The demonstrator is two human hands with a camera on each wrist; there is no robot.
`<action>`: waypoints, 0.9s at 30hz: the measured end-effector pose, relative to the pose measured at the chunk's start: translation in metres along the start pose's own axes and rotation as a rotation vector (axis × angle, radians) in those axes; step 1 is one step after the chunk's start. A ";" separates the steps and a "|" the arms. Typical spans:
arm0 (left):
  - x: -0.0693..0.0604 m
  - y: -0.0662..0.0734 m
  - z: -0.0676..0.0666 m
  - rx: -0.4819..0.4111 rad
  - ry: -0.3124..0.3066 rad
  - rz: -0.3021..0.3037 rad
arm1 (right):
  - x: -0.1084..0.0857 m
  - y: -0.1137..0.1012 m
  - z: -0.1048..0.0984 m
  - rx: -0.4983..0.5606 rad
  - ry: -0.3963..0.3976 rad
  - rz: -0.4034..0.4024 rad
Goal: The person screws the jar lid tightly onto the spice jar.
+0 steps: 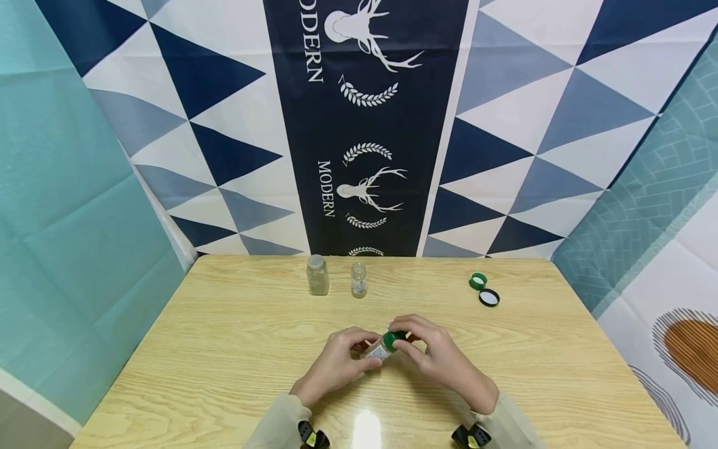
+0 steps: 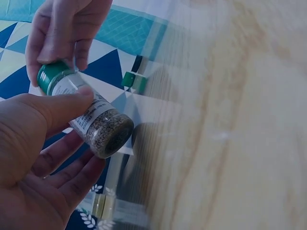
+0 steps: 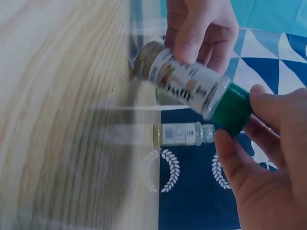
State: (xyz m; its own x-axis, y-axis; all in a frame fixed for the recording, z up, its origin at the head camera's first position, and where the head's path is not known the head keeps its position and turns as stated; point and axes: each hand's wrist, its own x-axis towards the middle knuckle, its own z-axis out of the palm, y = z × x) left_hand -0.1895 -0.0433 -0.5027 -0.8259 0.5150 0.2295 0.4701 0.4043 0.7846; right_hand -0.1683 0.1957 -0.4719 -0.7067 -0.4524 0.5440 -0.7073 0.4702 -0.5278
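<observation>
My left hand (image 1: 339,362) grips a clear spice jar (image 1: 377,353) by its labelled body, thumb on one side and fingers on the other. The jar is tilted above the table near its front middle, and grey-brown grains (image 2: 103,139) show at its bottom end in the left wrist view. At the jar's upper end sits a green cap (image 3: 232,109). My right hand (image 1: 440,355) pinches this cap between thumb and fingers. Whether the cap is threaded tight or loose cannot be seen.
Toward the back of the wooden table (image 1: 235,337) stand a larger jar (image 1: 318,277) and a small uncapped glass bottle (image 1: 358,280). A second green cap (image 1: 478,281) and a black-rimmed lid (image 1: 489,297) lie at the back right. Patterned cloth (image 1: 387,125) hangs behind.
</observation>
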 end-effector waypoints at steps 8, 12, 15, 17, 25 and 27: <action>0.000 0.001 0.001 0.000 0.006 0.008 | -0.001 -0.001 0.001 0.009 0.008 0.049; 0.001 0.001 0.001 -0.008 0.005 0.002 | -0.002 -0.001 0.001 0.074 0.018 0.138; 0.002 0.000 0.002 -0.024 0.012 -0.003 | -0.002 0.000 0.001 0.125 0.042 0.192; 0.002 0.000 0.002 -0.044 0.016 -0.011 | -0.002 0.001 0.001 0.157 0.059 0.219; 0.002 0.000 0.004 -0.068 0.064 -0.038 | 0.001 0.002 0.005 0.207 0.111 0.248; 0.003 0.000 0.004 -0.070 0.069 -0.038 | 0.001 0.001 0.005 0.210 0.109 0.246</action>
State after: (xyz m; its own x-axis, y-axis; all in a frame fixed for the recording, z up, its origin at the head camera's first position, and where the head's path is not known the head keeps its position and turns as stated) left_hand -0.1906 -0.0384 -0.5045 -0.8634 0.4458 0.2361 0.4169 0.3672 0.8315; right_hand -0.1704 0.1918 -0.4753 -0.8588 -0.2559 0.4437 -0.5116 0.3841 -0.7686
